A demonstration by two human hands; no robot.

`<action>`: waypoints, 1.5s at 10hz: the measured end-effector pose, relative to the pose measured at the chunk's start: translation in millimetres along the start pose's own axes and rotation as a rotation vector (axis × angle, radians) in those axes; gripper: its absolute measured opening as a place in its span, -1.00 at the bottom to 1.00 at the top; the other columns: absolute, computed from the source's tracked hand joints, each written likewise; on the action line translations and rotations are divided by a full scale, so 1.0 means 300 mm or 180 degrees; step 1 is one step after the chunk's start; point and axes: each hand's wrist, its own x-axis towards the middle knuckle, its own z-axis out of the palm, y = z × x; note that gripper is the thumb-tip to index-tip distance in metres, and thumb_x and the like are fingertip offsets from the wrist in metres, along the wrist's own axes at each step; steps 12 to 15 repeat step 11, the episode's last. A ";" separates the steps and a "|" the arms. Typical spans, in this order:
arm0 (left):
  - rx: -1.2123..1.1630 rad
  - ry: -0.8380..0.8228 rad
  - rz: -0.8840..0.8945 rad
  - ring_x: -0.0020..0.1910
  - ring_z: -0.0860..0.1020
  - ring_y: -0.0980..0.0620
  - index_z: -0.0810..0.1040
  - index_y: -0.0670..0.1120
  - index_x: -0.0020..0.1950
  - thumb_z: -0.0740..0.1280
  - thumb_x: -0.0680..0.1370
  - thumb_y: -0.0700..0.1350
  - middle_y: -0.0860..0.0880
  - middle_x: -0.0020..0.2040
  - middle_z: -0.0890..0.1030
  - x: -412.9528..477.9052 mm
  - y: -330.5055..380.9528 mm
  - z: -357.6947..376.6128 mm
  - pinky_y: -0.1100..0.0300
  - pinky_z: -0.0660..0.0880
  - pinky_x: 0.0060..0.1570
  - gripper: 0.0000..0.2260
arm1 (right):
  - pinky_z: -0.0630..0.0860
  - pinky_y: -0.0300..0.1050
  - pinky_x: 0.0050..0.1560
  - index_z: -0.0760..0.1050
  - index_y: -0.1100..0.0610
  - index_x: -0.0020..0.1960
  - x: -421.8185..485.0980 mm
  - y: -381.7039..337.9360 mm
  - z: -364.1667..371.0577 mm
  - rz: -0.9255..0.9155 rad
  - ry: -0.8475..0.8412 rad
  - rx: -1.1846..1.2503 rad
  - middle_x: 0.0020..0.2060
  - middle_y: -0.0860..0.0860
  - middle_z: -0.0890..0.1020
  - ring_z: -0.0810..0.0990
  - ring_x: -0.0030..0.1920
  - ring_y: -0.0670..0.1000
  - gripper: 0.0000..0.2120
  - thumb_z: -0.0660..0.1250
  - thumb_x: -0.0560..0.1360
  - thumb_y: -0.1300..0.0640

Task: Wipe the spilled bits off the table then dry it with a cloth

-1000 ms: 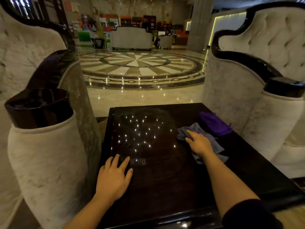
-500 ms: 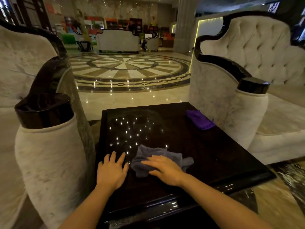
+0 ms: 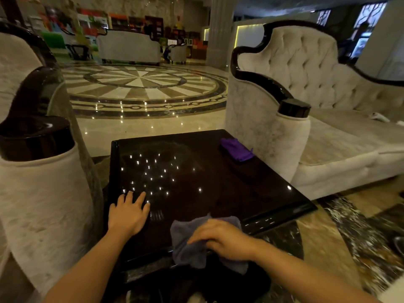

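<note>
Right hand (image 3: 220, 238), fingers bunched on grey cloth (image 3: 185, 248) draped over table (image 3: 218, 182) near edge. Left hand (image 3: 127, 213) flat, fingers spread. No bits visible; purple cloth (image 3: 237, 148) unused, drying likely remains.

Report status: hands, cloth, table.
Left hand flat on table. Right hand gripping grey cloth at near edge. Purple cloth far corner, clear.

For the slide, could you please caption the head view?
Right hand wipes a grey cloth at the dark table edge; left hand rests flat.
</note>
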 end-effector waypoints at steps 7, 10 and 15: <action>0.0009 0.0162 0.0004 0.48 0.10 -0.10 0.05 0.12 0.50 -0.05 0.60 0.17 -0.06 0.52 0.15 0.021 -0.011 0.011 -0.01 0.18 0.40 -0.53 | -0.12 0.27 0.44 -0.16 -0.03 0.47 -0.027 0.691 -0.278 0.3154 0.0104 -0.0787 0.51 0.10 -0.15 -0.15 0.49 0.17 -0.41 -0.05 0.55 -0.22; -0.0050 0.0426 0.0039 0.47 0.15 -0.11 0.06 0.05 0.50 -0.03 0.60 0.13 -0.10 0.49 0.21 -0.009 -0.010 -0.008 -0.03 0.17 0.39 -0.53 | -0.19 0.27 0.45 -0.25 -0.10 0.45 -0.043 0.506 -0.170 0.2915 0.0387 -0.0860 0.51 0.05 -0.20 -0.21 0.49 0.13 -0.44 -0.08 0.56 -0.21; 0.0002 0.0502 0.0027 0.46 0.15 -0.12 0.05 0.05 0.51 -0.03 0.60 0.12 -0.10 0.49 0.21 -0.015 -0.008 -0.009 -0.04 0.18 0.39 -0.52 | -0.19 0.25 0.45 -0.27 -0.14 0.43 -0.039 0.406 -0.087 0.2763 0.0613 -0.0918 0.51 0.03 -0.20 -0.23 0.49 0.11 -0.43 -0.07 0.54 -0.23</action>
